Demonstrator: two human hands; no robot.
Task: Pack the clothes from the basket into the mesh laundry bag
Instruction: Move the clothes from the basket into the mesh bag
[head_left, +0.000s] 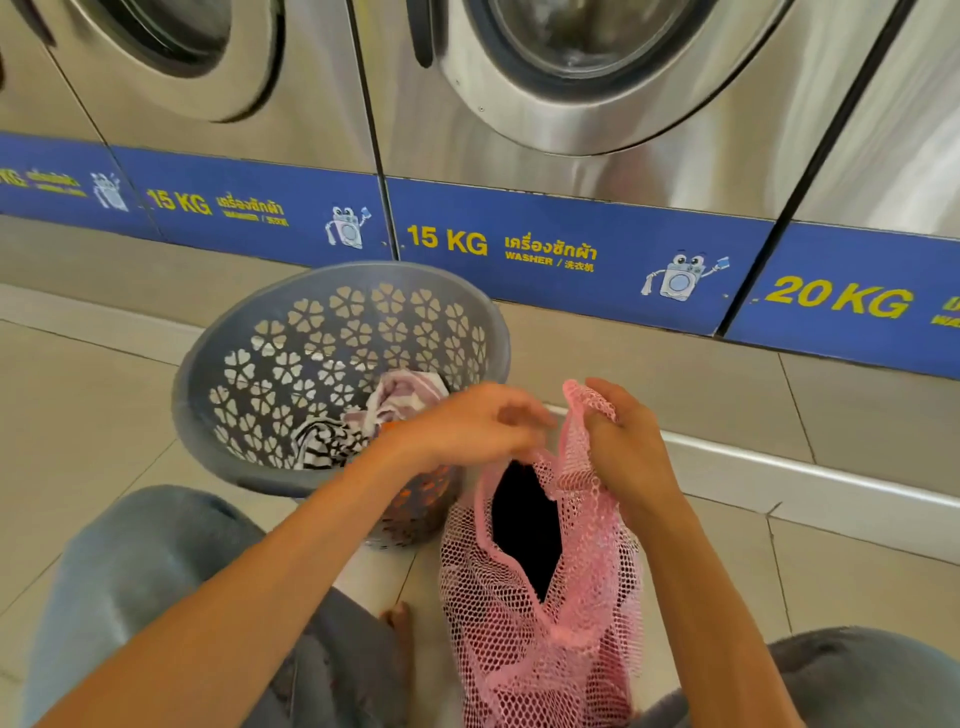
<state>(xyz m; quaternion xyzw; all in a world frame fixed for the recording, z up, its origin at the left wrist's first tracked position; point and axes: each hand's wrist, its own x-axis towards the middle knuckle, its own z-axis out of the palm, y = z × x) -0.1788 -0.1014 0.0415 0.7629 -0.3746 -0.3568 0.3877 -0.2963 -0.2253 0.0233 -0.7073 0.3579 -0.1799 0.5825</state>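
Observation:
A pink mesh laundry bag (540, 613) hangs upright between my knees, its mouth open and a dark garment (524, 525) inside. My right hand (623, 441) is shut on the bag's top edge and holds it up. My left hand (483, 423) is at the opposite side of the mouth, fingers curled on the mesh rim. To the left, the grey plastic basket (260, 395) with flower-shaped holes tilts toward me. In it lie a black-and-white striped garment (327, 441), a white and purple cloth (405, 395) and something orange (431, 483) low down.
A row of steel front-loading washers (597, 130) with blue 15 KG and 20 KG panels stands just behind the basket on a tiled step (727, 395). My jeans-clad knees (145, 561) frame the bag on the beige tiled floor.

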